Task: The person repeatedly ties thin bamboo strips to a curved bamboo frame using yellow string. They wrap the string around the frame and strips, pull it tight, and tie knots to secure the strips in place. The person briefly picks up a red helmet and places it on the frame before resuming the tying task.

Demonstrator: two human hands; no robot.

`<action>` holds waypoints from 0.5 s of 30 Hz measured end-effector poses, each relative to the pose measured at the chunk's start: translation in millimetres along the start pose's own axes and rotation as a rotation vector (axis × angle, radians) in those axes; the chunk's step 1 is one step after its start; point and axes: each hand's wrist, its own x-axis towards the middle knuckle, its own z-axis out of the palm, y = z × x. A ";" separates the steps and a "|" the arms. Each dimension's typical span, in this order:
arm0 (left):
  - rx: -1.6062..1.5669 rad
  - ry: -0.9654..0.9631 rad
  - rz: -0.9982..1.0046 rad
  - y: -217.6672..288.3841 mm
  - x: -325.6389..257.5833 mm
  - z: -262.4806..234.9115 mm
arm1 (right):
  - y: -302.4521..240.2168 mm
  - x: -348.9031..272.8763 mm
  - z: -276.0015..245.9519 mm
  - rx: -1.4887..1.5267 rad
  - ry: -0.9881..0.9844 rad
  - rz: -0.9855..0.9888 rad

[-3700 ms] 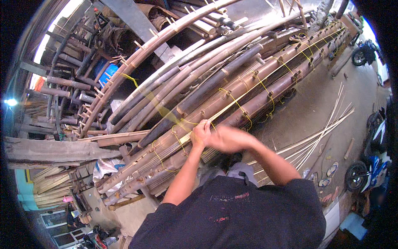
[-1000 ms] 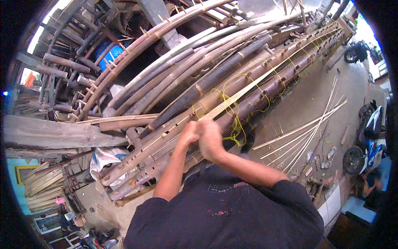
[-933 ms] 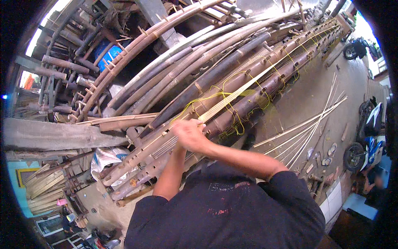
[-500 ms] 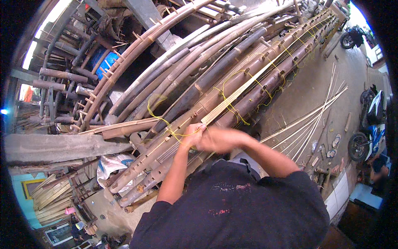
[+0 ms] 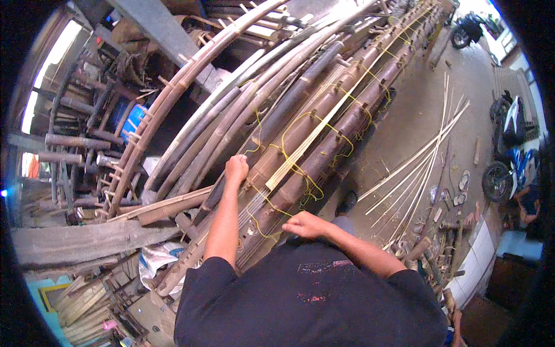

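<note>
My left hand (image 5: 236, 169) is a closed fist around a yellow cord, near a dark bamboo pole; a loose end of the cord curls up past it. Lower and to the right, my right hand (image 5: 304, 225) is closed on the same yellow cord (image 5: 270, 203), which runs between my hands. Beneath it lies a bundle of pale split-bamboo strips (image 5: 300, 151), set between a brown bamboo pole (image 5: 324, 115) and a reddish-brown one (image 5: 332, 151). Both poles have a row of short pegs or slots, and further yellow ties loop around them.
Curved bamboo poles and a pegged arched rail (image 5: 188, 69) crowd the left, with a blue drum (image 5: 134, 121) behind. A thick beam (image 5: 92, 240) and a white sack (image 5: 153, 263) are lower left. Loose strips (image 5: 430, 156), sandals (image 5: 462, 185) and motorbikes (image 5: 509, 173) are on the right.
My hands were together at the near end of the strip bundle and have moved apart, the left up and left, the right down and right. The cord now stretches between them.
</note>
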 end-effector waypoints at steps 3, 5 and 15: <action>0.270 -0.088 0.099 23.5 16.5 -6.7 | 11.1 -17.1 -33.5 0.635 0.401 0.319; 0.028 -0.136 0.107 68.9 27.9 -14.9 | 38.5 -36.9 -60.8 1.161 0.626 0.212; -0.238 -0.381 0.152 169.9 92.8 46.1 | 116.0 -175.0 -178.5 1.534 1.002 0.164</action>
